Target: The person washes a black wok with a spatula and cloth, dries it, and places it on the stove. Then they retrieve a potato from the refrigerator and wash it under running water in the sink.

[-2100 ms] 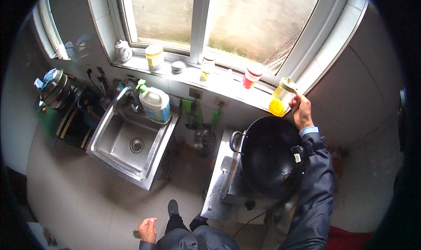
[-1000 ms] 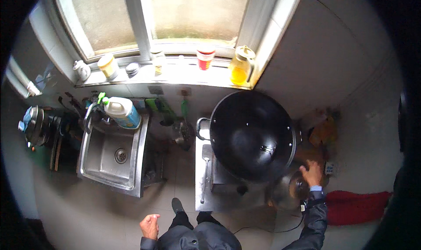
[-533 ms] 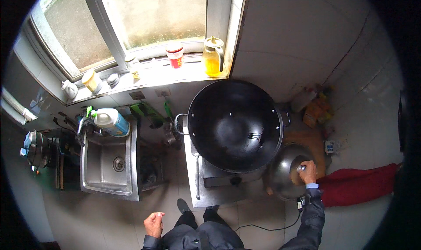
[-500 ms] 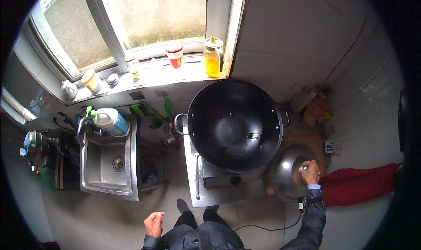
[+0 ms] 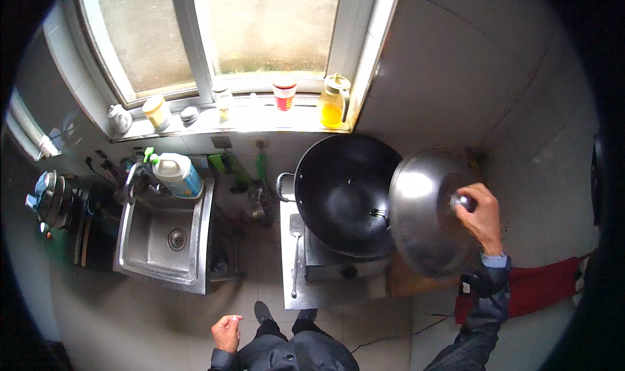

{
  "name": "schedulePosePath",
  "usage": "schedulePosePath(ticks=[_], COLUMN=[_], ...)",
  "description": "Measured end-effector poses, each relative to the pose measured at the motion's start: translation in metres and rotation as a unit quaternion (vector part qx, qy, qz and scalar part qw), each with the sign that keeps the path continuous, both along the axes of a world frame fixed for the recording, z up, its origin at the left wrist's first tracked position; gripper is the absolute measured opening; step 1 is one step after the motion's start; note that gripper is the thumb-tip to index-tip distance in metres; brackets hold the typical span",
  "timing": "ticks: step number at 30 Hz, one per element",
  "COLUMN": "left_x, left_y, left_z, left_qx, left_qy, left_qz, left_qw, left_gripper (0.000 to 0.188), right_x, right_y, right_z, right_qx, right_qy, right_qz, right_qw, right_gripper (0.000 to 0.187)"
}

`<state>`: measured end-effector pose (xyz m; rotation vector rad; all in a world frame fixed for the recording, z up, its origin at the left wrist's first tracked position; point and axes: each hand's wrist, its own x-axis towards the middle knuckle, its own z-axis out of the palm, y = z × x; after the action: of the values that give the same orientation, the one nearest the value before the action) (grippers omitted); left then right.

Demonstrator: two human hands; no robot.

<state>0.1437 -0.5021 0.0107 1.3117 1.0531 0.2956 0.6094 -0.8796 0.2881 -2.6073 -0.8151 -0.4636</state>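
A large domed metal wok lid (image 5: 426, 228) hangs in my right hand (image 5: 480, 218), its fingers wrapped round the dark knob. The lid is raised and tilted, covering the right part of a big black wok (image 5: 338, 195) from view. This wok sits on the stove (image 5: 332, 273), its left loop handle showing. Some small bright glints show on its inner wall. Low on the left, my left hand (image 5: 226, 333) hangs near my body with its fingers curled in and nothing visible in it. A long-handled spatula (image 5: 296, 260) lies on the steel top beside the stove.
To the left is a steel sink (image 5: 159, 241) with a large white bottle (image 5: 177, 174) behind it. Jars and an oil jug (image 5: 333, 104) line the windowsill (image 5: 247, 122). Red cloth (image 5: 543, 289) lies at the right, near a wooden surface (image 5: 416, 285).
My right hand has lifted the lid from the wooden surface, bringing it up and towards the wok. My left hand stays low, curled. The whole view has shifted a little.
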Motion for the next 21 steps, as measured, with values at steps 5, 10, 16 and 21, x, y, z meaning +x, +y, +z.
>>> schedulePosePath(ticks=[5,10,16,21], left_x=[-0.034,-0.078,-0.126,-0.155], left_y=[-0.022,-0.055,-0.099,-0.123], left_z=[0.001,-0.002,-0.004,0.007], left_qx=[0.004,-0.004,0.008,0.038], left_qy=[0.003,0.025,0.045,0.047], left_qz=[0.061,0.160,0.243,0.258], left_qw=[0.998,0.987,0.969,0.964], left_gripper=[0.024,0.024,0.025,0.024], right_x=[0.026,0.034,0.045,0.053], right_y=[0.097,0.150,0.164,0.147], right_z=[-0.014,-0.038,-0.065,-0.089], right_qx=[-0.034,-0.064,-0.055,-0.043], right_qy=[0.112,0.129,0.132,0.108], right_qz=[0.102,0.160,0.181,0.178], right_qw=[0.988,0.977,0.973,0.977], right_gripper=[0.028,0.026,0.028,0.021])
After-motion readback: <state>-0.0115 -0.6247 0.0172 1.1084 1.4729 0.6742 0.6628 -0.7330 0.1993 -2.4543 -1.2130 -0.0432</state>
